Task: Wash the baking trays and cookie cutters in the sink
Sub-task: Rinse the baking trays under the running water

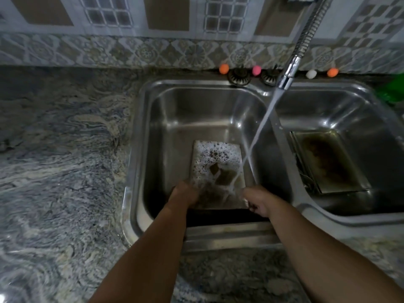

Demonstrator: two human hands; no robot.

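Observation:
A rectangular baking tray, covered in white foam with brown patches, stands in the left basin of the steel double sink. My left hand grips the tray's near left corner. My right hand is at its near right corner, fingers curled, under the water stream; whether it holds the tray or something small is unclear. A second, darkly stained baking tray lies in the right basin. No cookie cutters are visible.
A flexible metal tap hose runs water from the upper right. Small orange, pink and white balls line the sink's back edge. A green object sits at the far right. Marbled stone counter spreads to the left.

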